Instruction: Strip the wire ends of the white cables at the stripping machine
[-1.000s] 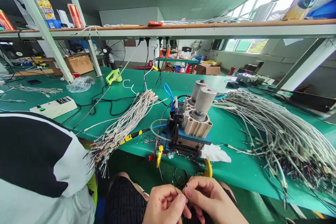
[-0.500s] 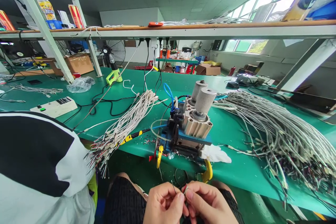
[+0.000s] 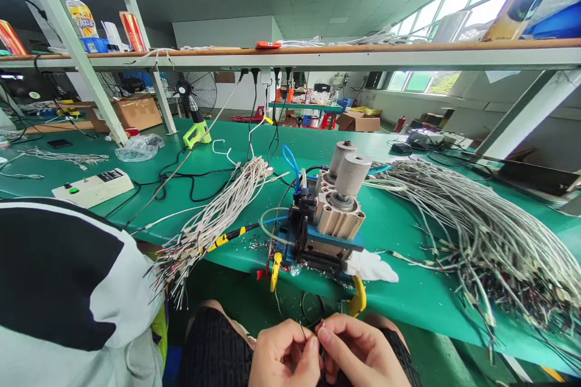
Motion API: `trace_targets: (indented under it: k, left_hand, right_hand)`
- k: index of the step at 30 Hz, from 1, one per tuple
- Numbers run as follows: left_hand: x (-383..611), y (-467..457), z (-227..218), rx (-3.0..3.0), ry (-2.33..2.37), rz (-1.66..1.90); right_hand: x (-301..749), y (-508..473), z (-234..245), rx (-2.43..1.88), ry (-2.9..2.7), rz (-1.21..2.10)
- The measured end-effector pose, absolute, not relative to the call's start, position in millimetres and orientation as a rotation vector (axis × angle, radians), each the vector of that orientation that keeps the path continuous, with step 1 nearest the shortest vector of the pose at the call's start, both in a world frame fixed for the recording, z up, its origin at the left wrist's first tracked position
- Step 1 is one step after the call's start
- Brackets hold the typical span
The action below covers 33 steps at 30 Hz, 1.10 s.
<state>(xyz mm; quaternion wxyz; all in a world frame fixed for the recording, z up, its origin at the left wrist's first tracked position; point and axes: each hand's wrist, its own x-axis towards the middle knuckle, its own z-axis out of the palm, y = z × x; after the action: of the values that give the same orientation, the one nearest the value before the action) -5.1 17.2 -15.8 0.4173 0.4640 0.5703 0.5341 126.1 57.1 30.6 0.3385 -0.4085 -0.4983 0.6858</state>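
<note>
Close together above my lap, both hands pinch the thin wires at a cable's end. My left hand (image 3: 287,353) has thumb and forefinger closed on a dark wire (image 3: 304,331). Its neighbour, my right hand (image 3: 356,351), pinches a red and light wire end (image 3: 322,324) between thumb and finger. The cable below is mostly hidden by my fingers. Just beyond stands a small pneumatic press (image 3: 339,217) with two knurled metal cylinders, held at the bench edge by yellow clamps (image 3: 276,271). A white cloth or glove (image 3: 373,266) lies by its base.
On the green bench (image 3: 399,302), a large heap of grey cables (image 3: 494,224) spreads right and a smaller white bundle (image 3: 227,199) lies left, its stripped ends over the edge. A co-worker's sleeve (image 3: 131,290) is close on my left. A shelf (image 3: 345,59) crosses above.
My hands have shifted only slightly, still pinching the wires, and the red wire end sits at a slightly different angle. The bench looks the same.
</note>
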Motion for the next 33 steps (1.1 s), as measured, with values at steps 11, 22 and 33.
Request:
trace_targets:
  k: [11,22,33]
  left_hand:
    - [-6,18,18,0.792,1.217,1.257]
    - [-10,19,14,0.787,1.179,1.237]
    - [-8,17,23,0.759,1.196,1.274]
  right_hand:
    - [125,55,25,-0.963,-1.310,1.795]
    - [124,55,21,-0.938,-1.231,1.873]
    - [115,52,28,-0.988,-1.078,1.802]
